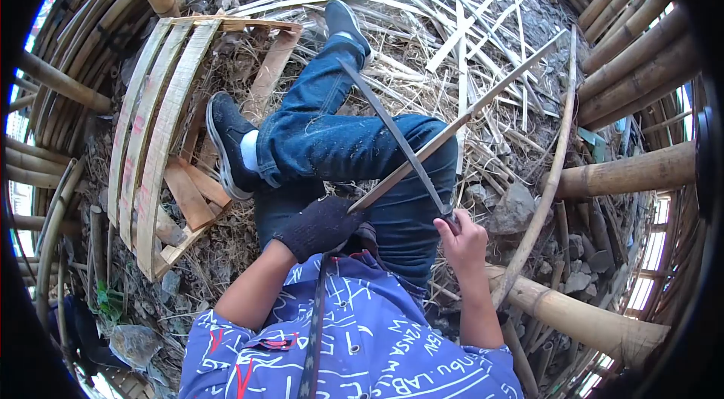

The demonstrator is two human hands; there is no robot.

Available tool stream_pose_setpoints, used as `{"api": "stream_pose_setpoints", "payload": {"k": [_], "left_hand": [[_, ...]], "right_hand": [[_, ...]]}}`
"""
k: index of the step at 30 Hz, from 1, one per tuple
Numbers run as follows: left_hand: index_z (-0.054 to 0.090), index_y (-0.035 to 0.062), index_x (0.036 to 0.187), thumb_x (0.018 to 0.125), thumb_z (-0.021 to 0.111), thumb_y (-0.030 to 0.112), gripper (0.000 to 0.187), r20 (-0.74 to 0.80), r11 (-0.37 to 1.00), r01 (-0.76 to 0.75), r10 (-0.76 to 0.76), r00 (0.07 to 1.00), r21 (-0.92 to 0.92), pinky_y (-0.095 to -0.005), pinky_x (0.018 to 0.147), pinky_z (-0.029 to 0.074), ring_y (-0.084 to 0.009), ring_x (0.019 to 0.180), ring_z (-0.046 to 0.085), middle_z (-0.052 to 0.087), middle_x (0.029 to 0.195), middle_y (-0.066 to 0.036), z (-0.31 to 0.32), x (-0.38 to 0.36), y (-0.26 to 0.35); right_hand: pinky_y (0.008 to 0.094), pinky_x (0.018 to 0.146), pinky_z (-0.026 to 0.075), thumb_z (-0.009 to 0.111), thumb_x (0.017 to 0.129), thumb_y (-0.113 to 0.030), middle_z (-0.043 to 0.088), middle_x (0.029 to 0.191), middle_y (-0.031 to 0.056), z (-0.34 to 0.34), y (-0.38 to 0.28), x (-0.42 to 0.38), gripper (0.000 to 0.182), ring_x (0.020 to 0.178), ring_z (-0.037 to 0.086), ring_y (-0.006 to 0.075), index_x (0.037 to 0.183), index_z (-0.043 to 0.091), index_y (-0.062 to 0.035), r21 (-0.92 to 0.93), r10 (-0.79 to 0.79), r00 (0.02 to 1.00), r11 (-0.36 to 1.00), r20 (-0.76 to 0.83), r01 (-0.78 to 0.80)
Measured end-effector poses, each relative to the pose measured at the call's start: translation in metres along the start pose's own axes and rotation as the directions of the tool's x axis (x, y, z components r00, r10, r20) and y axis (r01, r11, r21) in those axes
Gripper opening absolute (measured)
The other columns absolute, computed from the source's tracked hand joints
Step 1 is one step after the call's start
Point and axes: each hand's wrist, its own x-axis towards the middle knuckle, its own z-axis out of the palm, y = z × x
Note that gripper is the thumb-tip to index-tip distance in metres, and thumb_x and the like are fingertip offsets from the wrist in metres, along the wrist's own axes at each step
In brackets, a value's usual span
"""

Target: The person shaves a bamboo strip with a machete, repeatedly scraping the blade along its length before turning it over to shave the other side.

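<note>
My left hand, in a black knitted glove, is closed around the near end of a long bamboo strip. The strip slants up to the right across my thigh. In my bare right hand is the dark handle of a long knife, its narrow blade pointing up and to the left. Blade and strip cross above my knee, overlapping in this view. My legs in blue jeans are folded beneath them.
A wooden slatted crate lies at the left. Split bamboo strips cover the ground ahead, with a rock at the right. Thick bamboo poles and stacked bamboo walls surround me.
</note>
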Motion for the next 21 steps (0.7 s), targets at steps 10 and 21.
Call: {"api": "stream_pose_setpoints", "payload": {"k": [10, 21], "left_hand": [[0.064, 0.0012, 0.096, 0.092, 0.049, 0.028, 0.030, -0.063, 0.998, -0.065, 0.065, 0.996, 0.007, -0.0491, 0.066, 0.048, -0.0419, 0.075, 0.062, 0.063, 0.078, -0.025, 0.016, -0.004, 0.008], [0.065, -0.0023, 0.090, 0.093, 0.051, 0.028, 0.033, 0.026, 0.974, 0.043, -0.038, 0.999, -0.222, -0.0423, 0.057, 0.047, -0.0340, 0.061, 0.064, 0.062, 0.068, -0.022, 0.007, -0.008, 0.015]], "right_hand": [[0.0467, 0.051, 0.045, 0.057, 0.085, -0.057, 0.057, 0.056, 0.0163, -0.002, 0.045, 0.045, 0.052, 0.058, 0.060, 0.0403, 0.077, 0.056, -0.0056, -0.162, 0.010, 0.998, 0.987, -0.059, -0.020], [0.0451, 0.052, 0.047, 0.059, 0.083, -0.058, 0.058, 0.057, 0.0157, -0.004, 0.037, 0.053, 0.054, 0.057, 0.061, 0.0383, 0.074, 0.057, -0.0054, -0.246, -0.032, 0.998, 0.968, 0.063, 0.047]]}}
